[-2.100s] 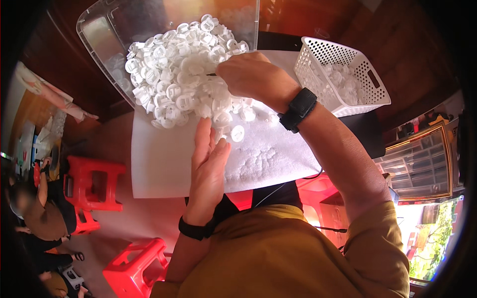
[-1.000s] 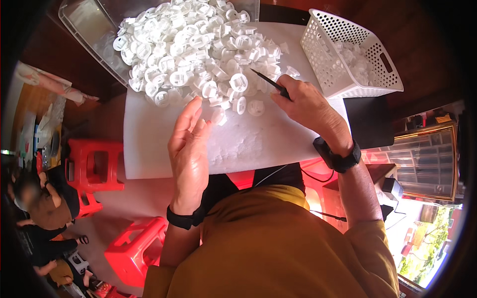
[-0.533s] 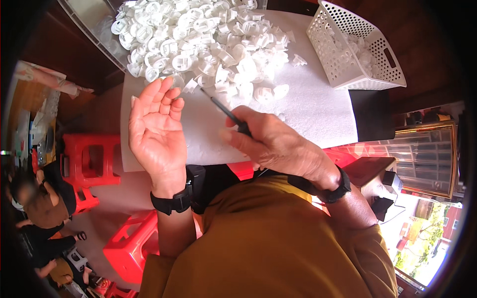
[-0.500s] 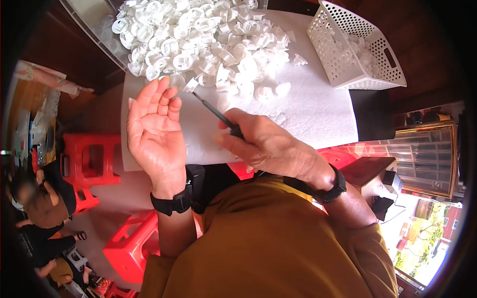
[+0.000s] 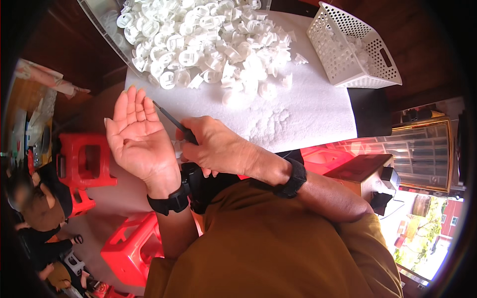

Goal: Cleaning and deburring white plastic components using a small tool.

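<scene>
My left hand [image 5: 141, 136] is held palm up at the left edge of the table, fingers stretched out and nothing lying on the palm. My right hand [image 5: 211, 144] grips a slim dark tool with a thin tapered shaft [image 5: 171, 117]. Its tip reaches close to the left fingertips; whether they touch I cannot tell. A bit of white [image 5: 178, 148] shows between the two hands, mostly hidden by the right one. Beyond the hands lies a big heap of small white plastic parts [image 5: 189, 57], round caps with raised clips.
The heap spills from a clear bin [image 5: 107, 37] onto a white padded table top [image 5: 318, 116]. A white perforated basket [image 5: 343, 64] with some parts inside stands at the far right. Red stools [image 5: 87, 161] and a seated person [image 5: 44, 198] are at the left.
Both hands have moved left, the right one further, carrying the tool with it. The left hand remains open, palm up.
</scene>
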The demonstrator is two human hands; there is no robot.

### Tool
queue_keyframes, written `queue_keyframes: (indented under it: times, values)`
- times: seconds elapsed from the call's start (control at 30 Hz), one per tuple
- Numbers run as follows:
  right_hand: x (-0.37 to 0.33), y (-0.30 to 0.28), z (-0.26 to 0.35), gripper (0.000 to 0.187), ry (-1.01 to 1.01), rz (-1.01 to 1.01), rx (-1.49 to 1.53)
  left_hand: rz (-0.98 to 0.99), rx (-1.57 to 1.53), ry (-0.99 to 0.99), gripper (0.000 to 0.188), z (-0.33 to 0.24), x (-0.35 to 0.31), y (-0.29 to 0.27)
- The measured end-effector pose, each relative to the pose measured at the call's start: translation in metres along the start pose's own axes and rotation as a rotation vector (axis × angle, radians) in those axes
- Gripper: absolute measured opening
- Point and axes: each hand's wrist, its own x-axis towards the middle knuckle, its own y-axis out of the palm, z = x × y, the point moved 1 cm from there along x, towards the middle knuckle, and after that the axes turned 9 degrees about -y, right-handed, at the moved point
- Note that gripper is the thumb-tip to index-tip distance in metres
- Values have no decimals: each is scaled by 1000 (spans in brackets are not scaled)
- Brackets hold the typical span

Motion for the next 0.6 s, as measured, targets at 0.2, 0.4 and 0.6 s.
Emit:
queue_keyframes:
  times: [0.2,0.4,0.6]
  values:
    - [1,1,-5,25,42,-8,175,157,-42,12,51,0,3,-10]
    - [-2,-1,-6,15,-45,-149,265,399,-127,-25,51,0,-6,1]
    - [-45,-48,6,17,-50,-366,404,265,446,-51,47,17,-34,42]
